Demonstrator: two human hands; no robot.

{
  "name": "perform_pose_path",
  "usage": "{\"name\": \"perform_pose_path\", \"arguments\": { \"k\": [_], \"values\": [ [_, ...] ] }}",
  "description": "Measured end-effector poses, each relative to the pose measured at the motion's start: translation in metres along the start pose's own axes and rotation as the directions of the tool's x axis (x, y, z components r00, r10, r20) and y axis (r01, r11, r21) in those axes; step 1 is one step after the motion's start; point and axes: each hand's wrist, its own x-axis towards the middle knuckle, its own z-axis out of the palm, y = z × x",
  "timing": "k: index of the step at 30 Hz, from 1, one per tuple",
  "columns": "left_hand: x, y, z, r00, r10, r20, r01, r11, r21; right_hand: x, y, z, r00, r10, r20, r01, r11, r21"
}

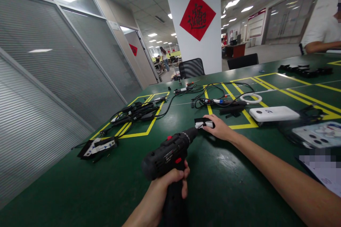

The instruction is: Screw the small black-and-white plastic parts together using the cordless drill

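Observation:
A black cordless drill (170, 154) with red buttons is gripped by its handle in my left hand (170, 184), the fingers wrapped around it. Its chuck points forward and to the right, at a small black piece with a white inside (200, 123). My right hand (217, 127) pinches that piece from its right side, just above or on the green table (213, 181). The drill's front end reaches the near side of the piece; whether the bit touches it is too small to tell.
Left lies a tangle of black cables (138, 111), with a black-and-white part (97, 147) nearer. Behind my right hand are a corded tool (221, 102) and a white ring (250, 98). Right are a white power bank (274, 113), a phone (318, 134) and black parts (305, 70). A person (323, 28) sits far right.

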Motion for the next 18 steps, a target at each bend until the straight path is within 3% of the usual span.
{"name": "perform_pose_path", "arguments": {
  "k": [18],
  "values": [
    [0.0013,-0.0006,-0.0028,0.999,0.015,0.032,-0.015,1.000,0.017,0.0001,0.0000,-0.0008,1.000,0.004,0.005,-0.004,1.000,-0.005]
  ]
}}
